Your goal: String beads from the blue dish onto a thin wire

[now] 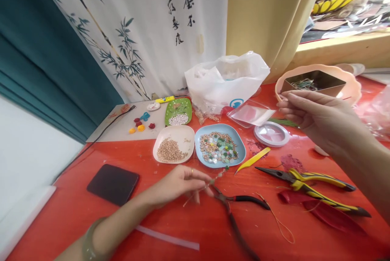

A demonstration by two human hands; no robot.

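Observation:
My left hand (183,183), slightly blurred, is low over the red table with a short beaded strand (219,175) pinched in its fingers. Small green and pale beads show along the strand. My right hand (323,110) is raised at the right, in front of a box (330,80) of tangled thread or wire. Its fingertips are pressed together; whatever they may hold is too small to make out. Just beyond my left fingers lie black-handled pliers (224,200). A blue dish (243,147) of mixed beads and a cream dish (190,135) of gold beads stand behind them.
Yellow tweezers (252,160) and yellow-and-black long-nose pliers (307,183) lie on the right. A dark phone-like slab (112,183) is at left. Behind stand a green tray (188,110), a white plastic bag (213,86) and a round clear-lidded container (271,133). A thin wire loop (283,226) lies front right.

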